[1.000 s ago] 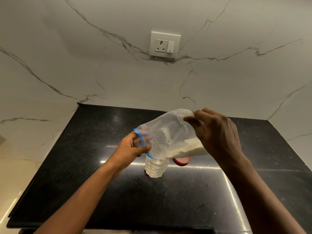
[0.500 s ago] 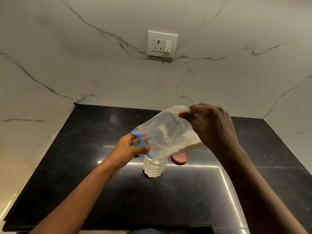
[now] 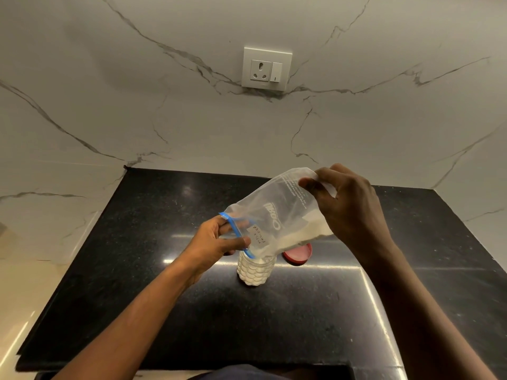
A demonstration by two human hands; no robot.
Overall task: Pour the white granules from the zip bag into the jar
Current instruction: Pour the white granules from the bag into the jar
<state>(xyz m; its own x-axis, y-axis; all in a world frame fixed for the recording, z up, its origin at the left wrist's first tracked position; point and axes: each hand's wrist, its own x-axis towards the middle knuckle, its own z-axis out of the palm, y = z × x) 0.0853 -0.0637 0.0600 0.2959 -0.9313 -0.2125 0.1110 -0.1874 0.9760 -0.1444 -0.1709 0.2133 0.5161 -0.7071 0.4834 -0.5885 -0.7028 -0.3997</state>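
Observation:
A clear zip bag (image 3: 277, 212) with a blue zip strip is tilted, mouth down, over a small clear jar (image 3: 255, 271) on the black counter (image 3: 164, 311). My left hand (image 3: 216, 238) pinches the blue mouth open right above the jar's rim. My right hand (image 3: 354, 212) grips the bag's raised bottom corner. White granules (image 3: 304, 234) lie along the bag's lower side and slope toward the mouth. The jar looks nearly full of white granules. My hand and the bag hide the jar's opening.
A red lid (image 3: 299, 255) lies flat on the counter just right of the jar, partly under the bag. A wall socket with a switch (image 3: 266, 68) sits on the marble backsplash. The counter's front edge runs near the bottom of the view.
My right hand has lifted the bag's bottom corner a little higher, steepening the tilt. The left hand and the jar stay in place.

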